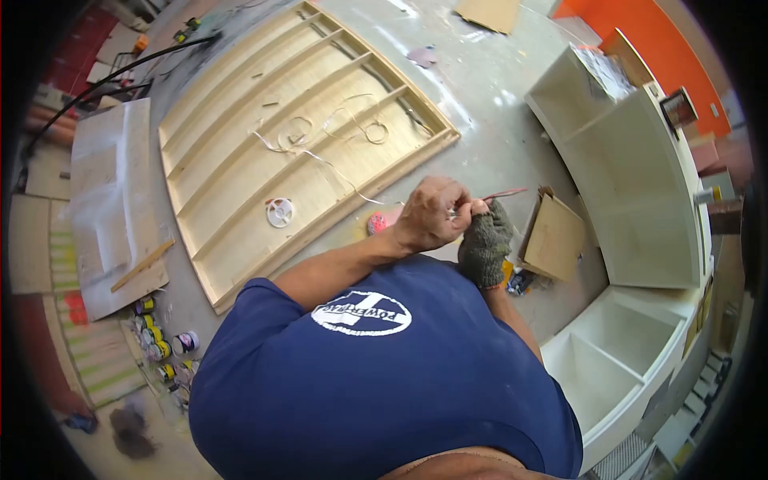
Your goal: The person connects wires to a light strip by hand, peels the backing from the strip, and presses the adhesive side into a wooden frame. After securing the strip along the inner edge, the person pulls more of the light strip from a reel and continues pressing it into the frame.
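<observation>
My left hand (436,212) is bare and closed in front of my chest, with a thin white cable (352,186) running into it from the wooden frame. My right hand (486,244) wears a grey-green knitted glove with bare fingertips. It is closed and touches my left hand, fingertips pinching close together. A short red wire (506,194) sticks out to the right above the glove. What joins the wire and cable is hidden by my fingers. Loops of the cable lie across the large wooden frame (324,210), where a white spool (280,213) also rests.
White cabinets (632,192) stand at the right. A piece of cardboard (555,238) lies on the floor beside my right hand. At the left are a pale board (112,200) with a wooden stick (142,266) and several paint cans (160,350).
</observation>
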Demonstrator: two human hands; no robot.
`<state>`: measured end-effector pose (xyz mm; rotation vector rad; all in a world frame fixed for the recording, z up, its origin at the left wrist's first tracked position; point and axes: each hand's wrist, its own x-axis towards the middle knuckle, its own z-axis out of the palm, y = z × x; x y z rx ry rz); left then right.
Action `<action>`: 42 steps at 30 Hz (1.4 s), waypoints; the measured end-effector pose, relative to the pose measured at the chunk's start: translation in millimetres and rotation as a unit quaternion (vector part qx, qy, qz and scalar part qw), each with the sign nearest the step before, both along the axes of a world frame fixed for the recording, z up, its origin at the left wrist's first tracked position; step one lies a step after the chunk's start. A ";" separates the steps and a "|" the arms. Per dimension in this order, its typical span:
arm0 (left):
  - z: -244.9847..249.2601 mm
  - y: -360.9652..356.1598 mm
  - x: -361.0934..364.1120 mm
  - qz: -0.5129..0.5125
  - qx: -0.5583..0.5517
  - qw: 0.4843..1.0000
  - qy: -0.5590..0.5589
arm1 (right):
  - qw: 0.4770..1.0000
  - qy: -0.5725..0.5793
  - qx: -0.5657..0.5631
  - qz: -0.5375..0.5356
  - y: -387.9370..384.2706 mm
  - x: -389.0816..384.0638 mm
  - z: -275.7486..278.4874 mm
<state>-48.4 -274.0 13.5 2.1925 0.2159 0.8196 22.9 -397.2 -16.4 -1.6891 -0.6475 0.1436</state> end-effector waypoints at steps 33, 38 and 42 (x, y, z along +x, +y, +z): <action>-5.6 34.7 -25.0 -0.047 -0.239 0.960 0.138 | 0.854 0.479 0.165 0.117 21.5 22.4 9.2; -21.0 36.2 -10.8 -0.110 -0.320 0.924 0.178 | 0.850 0.486 0.177 0.097 3.3 24.2 8.9; -17.2 25.2 -3.8 -0.116 -0.375 0.902 0.180 | 0.841 0.510 0.171 0.066 -9.8 19.8 4.9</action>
